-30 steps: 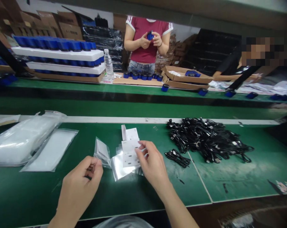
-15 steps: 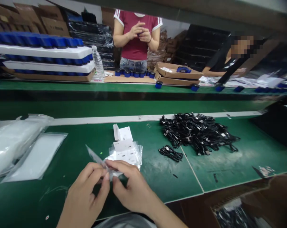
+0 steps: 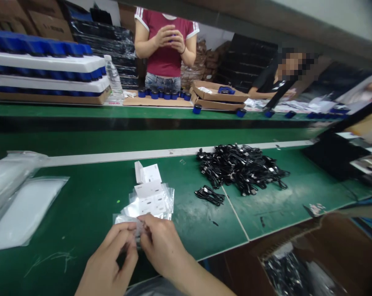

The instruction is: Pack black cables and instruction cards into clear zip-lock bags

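Both my left hand (image 3: 113, 250) and my right hand (image 3: 161, 242) pinch a small clear plastic bag (image 3: 124, 219) at the front of the green bench. Their fingertips nearly meet on it, and part of the bag is hidden behind them. Just beyond my fingers lies a pile of clear bags (image 3: 170, 197) with folded white leaflets (image 3: 153, 203) on top. Behind that pile, another folded leaflet (image 3: 150, 173) stands partly open. To the right are a small bundle of black cables (image 3: 209, 195) and a large heap of black cables (image 3: 238, 166).
Large packs of plastic bags (image 3: 28, 209) lie at the left. An open carton (image 3: 297, 263) with bagged cables sits at the lower right. Across the raised shelf stand blue round items (image 3: 197, 109), a bottle (image 3: 113, 78) and cardboard trays (image 3: 218, 92). Two co-workers are beyond.
The bag in my hands has turned from standing up at a slant to lying flatter, close to the pile. The view has shifted, so the bench things appear further left.
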A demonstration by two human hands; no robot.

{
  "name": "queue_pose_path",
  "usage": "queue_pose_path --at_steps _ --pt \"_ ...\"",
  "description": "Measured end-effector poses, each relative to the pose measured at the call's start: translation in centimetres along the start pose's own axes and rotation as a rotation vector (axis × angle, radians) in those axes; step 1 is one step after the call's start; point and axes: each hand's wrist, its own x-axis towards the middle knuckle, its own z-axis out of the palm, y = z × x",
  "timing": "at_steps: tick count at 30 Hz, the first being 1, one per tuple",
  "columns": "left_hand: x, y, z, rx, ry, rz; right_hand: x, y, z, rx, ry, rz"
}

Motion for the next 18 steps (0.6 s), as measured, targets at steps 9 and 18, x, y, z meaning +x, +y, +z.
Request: queue_pose_path --at_steps 9,18 --pt "1.0 -0.6 1.1 -0.130 -0.096 -0.115 -1.2 6.7 -10.2 -0.467 0.392 0.307" --pt "1.4 -0.5 1.1 -0.114 -0.041 -0.078 -1.9 8.4 -10.5 -0.281 0.174 0.354"
